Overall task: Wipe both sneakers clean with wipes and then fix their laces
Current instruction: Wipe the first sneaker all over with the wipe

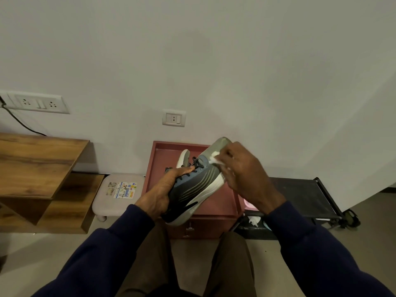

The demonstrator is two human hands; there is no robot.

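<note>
1. Two hands work on one sneaker (pixel 199 189). It is held in the air above a red box (pixel 225 205), with the toe pointing up and away and the white sole edge turned to the right.
2. left hand (pixel 159 196): fingers (pixel 182 170) are curled round the heel end and collar. The fingertips reach the dark laces (pixel 195 162). The grip is closed, not spread.
3. right hand (pixel 244 174): fingers (pixel 226 154) are bunched together, pinching a white wipe (pixel 214 157). They press it on the grey-green forefoot just below the toe cap. Most of the wipe is hidden under the fingers.
4. Sneakers: 2. The second sneaker (pixel 183 158) lies just beyond the left fingertips, in the recessed top of the red box. Only its pale toe end shows; the held sneaker covers the rest.
5. Wipes in hand: 1. A dark pack (pixel 246 228) sits on the floor below the right wrist, with a white tuft showing on top. I cannot tell what it contains.
6. Other items:
   - One pale stool (pixel 117 196) with stickers on its seat, left of the left hand.
   - One wooden counter (pixel 32 163) with a lower shelf, further left.
   - One black rack (pixel 304 196), low down and right of the right hand.
   - Two socket plates (pixel 174 118) on the wall above the fingers, with a dark cable (pixel 19 121) running from the left one.
7. Room: plain white wall (pixel 214 61) and pale floor (pixel 53 254). The red box stands on the floor against the wall. Dark blue sleeves (pixel 321 254) cover both arms to the wrists.
</note>
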